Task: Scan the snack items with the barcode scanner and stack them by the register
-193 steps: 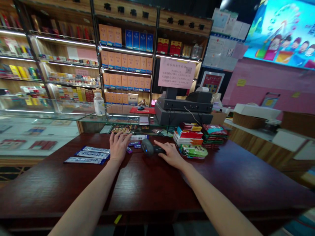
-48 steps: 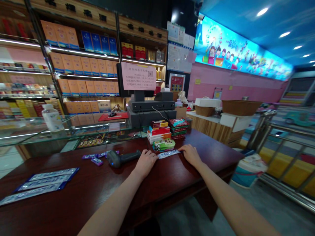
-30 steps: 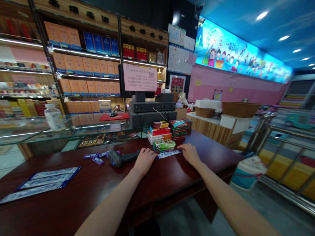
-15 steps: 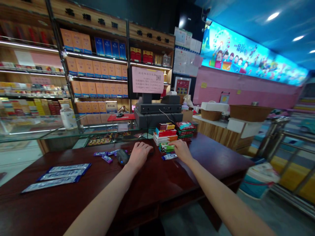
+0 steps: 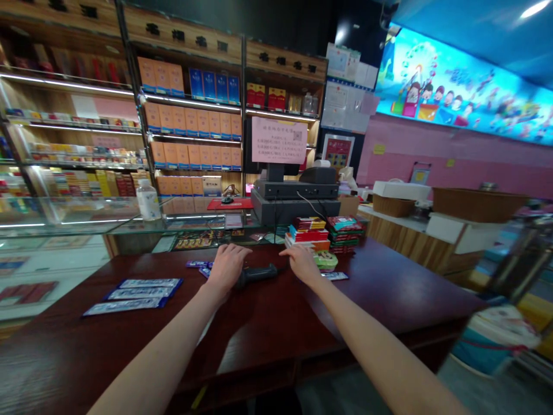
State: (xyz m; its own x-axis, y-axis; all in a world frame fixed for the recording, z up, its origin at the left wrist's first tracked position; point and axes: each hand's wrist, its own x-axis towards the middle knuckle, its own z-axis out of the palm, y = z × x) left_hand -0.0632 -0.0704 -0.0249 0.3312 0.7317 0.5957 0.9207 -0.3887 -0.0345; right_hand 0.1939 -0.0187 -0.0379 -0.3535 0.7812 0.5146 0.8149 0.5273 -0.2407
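Observation:
My left hand is over the table, its fingers extended and slightly curled, with nothing visible in them. Beside and partly behind it lies a black handheld barcode scanner, one end hidden by the hand. Small purple packets lie just left of that hand, partly covered. My right hand reaches in from the right, fingers apart and pointing left, holding nothing I can see. Next to it are a green packet, a blue-and-white stick packet and a stack of red, orange and white boxes.
Three long blue-and-white packets lie at left on the dark wooden table. Dark green and red packets are piled by the cash register. A glass counter with a white bottle stands behind; a bucket is at right.
My left hand has shifted left off the scanner's handle, which now shows. My right hand has moved left, away from the green packet. The camera view has turned left.

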